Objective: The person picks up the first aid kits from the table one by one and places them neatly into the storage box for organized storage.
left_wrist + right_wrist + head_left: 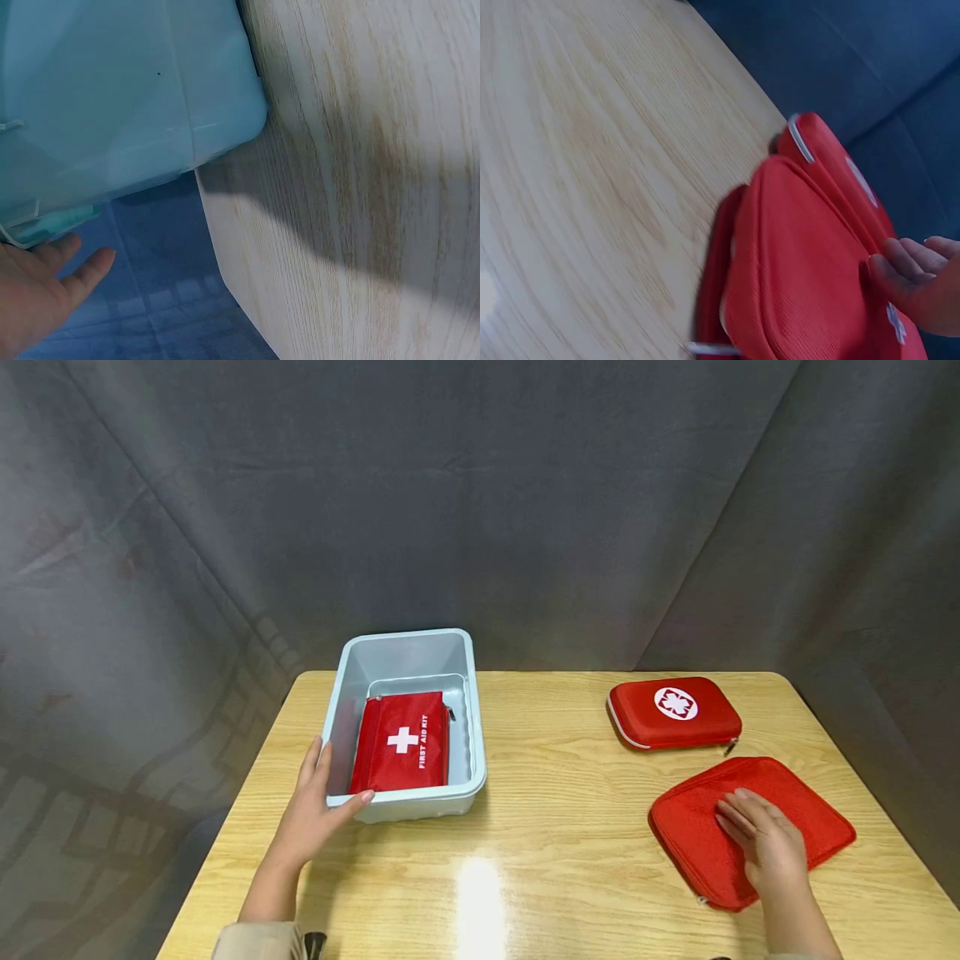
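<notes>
At the near left corner of the grey-blue plastic bin [408, 807], my left hand [313, 806] has its thumb along the front rim and its fingers extended by the left wall. In the left wrist view the fingers [88, 277] look straight beside the bin [135, 97]. A red first aid pouch [397, 743] with a white cross lies inside the bin. My right hand [772, 843] is over a flat red zippered pouch [697, 827], fingers loosely bent and gripping nothing. The right wrist view shows this pouch [810, 277] beside the hand [926, 289]; contact is unclear.
Behind the flat pouch sits a red hard case [645, 714] with a white round emblem, its zip pull at the near right. Everything stands on a light wooden table [555, 810]. Dark grey cloth [480, 510] hangs behind the table and along its sides.
</notes>
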Available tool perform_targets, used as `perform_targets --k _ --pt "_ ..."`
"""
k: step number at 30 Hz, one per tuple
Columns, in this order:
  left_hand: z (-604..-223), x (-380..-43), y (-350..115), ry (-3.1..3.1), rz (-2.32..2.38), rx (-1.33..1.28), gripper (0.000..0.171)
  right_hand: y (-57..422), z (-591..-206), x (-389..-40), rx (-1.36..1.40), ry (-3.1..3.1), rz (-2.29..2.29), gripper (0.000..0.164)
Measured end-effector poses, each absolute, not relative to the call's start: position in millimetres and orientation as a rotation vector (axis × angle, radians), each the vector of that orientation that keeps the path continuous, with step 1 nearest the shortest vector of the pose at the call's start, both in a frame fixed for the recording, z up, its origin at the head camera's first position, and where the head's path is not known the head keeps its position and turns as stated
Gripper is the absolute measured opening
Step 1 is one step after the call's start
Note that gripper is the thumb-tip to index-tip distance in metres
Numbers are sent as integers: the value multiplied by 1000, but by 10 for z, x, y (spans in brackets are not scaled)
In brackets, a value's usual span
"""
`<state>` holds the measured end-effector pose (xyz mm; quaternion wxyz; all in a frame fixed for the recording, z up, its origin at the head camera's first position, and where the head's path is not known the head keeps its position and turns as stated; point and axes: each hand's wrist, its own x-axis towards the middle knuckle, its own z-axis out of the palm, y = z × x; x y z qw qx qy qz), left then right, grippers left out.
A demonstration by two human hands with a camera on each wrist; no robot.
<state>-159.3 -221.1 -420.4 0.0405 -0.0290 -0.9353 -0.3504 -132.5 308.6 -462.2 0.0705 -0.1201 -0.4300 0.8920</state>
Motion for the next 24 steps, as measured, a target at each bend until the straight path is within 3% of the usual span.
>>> perform_targets --k 9,18,24 --pt "-4193 -1587 -2213 -2868 -1078 -77 94 3673 -5117 -1379 -558 -1432 2454 11" --pt "-4190 -1583 -2200 -2869 -1093 -79 94 4098 -5489 -1315 -1037 -1655 1982 46" --pt "-4191 -1594 -2200 -2862 -1079 -88 94 3959 -5182 -1163 -1238 -1797 1743 28"
